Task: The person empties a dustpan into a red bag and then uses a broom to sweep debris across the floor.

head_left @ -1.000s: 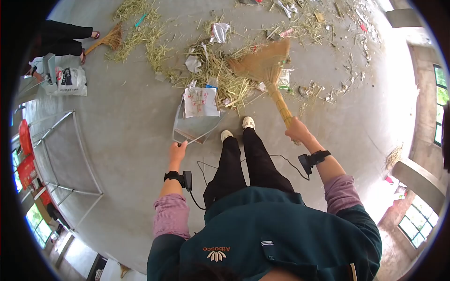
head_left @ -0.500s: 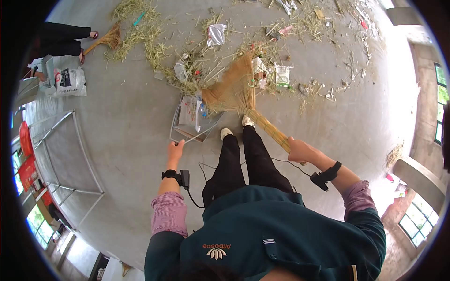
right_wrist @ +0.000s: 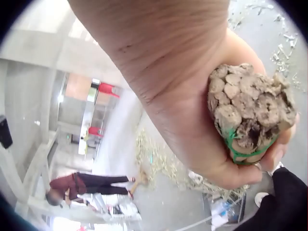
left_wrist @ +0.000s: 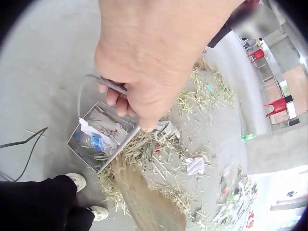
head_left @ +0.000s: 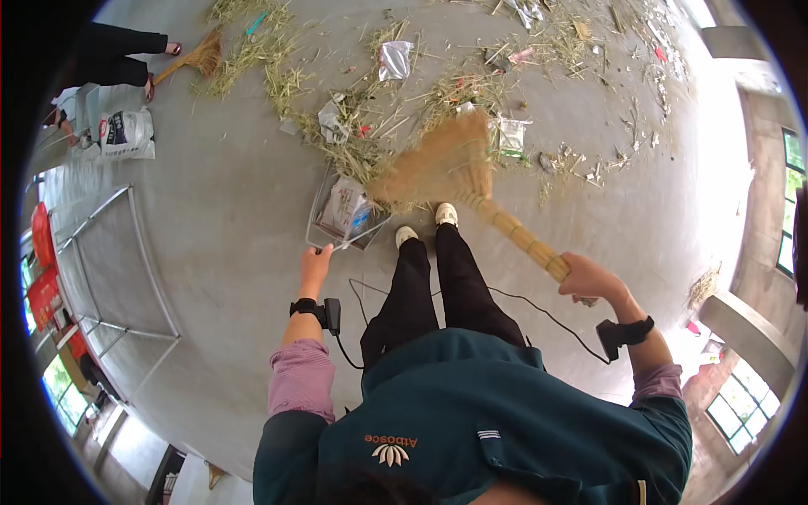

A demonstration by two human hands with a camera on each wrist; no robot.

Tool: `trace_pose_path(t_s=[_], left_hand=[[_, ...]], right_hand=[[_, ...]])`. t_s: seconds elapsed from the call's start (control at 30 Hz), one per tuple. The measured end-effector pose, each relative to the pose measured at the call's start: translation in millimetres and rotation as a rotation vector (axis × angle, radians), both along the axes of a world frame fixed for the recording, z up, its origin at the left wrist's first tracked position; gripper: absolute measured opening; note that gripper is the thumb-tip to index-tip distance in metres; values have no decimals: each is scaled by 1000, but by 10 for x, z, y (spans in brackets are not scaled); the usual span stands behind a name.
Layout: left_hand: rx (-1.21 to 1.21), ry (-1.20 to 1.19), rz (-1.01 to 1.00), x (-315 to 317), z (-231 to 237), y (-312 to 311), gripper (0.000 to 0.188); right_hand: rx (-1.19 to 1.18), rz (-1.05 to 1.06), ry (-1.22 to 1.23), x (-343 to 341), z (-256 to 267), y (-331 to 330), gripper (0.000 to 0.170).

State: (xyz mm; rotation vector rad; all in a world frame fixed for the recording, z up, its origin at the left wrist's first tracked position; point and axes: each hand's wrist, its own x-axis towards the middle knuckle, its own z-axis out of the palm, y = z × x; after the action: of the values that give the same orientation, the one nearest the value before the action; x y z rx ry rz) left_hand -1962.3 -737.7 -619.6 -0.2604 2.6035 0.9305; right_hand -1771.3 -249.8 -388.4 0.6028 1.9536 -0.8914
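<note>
My left hand (head_left: 314,271) grips the wire handle of a metal dustpan (left_wrist: 84,155), which sits on the floor ahead of my shoes. Inside the pan lie crumpled paper (head_left: 343,202) and a clear plastic bottle (left_wrist: 97,143) with a blue label. The handle of a straw broom (head_left: 446,164) is held in my right hand (head_left: 592,282), its bundled stalk end showing in the right wrist view. The broom's fanned bristles lie at the dustpan's right front corner, over loose straw (head_left: 358,160). Beyond them are a silver packet (head_left: 395,61) and a white-and-green carton (head_left: 511,136).
More straw and litter (head_left: 572,50) spread across the concrete floor ahead. At far left another person (right_wrist: 91,184) stands by a second broom (head_left: 202,55) and a white sack (head_left: 128,135). A metal frame (head_left: 156,261) stands left; a black cable (head_left: 539,310) hangs near my legs.
The broom has swept left from the straw pile to the dustpan, then shifted slightly back right as my right hand moved right and nearer my body. The paper has moved deeper into the pan.
</note>
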Motion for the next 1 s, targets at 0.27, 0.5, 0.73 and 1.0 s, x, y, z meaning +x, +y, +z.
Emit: trace_pose_path(t_s=[0.27, 0.5, 0.73, 1.0], left_hand=[[-64, 8, 12, -50, -31, -150, 41], [90, -10, 113, -35, -153, -129, 38], [81, -10, 100, -55, -142, -133, 38], [97, -39, 85, -88, 52, -38, 37]], right_hand=[[67, -117, 139, -420, -447, -243, 32], [107, 326, 24, -674, -531, -564, 41], [76, 391, 17, -503, -483, -709, 43], [-113, 245, -74, -205, -335, -653, 42]])
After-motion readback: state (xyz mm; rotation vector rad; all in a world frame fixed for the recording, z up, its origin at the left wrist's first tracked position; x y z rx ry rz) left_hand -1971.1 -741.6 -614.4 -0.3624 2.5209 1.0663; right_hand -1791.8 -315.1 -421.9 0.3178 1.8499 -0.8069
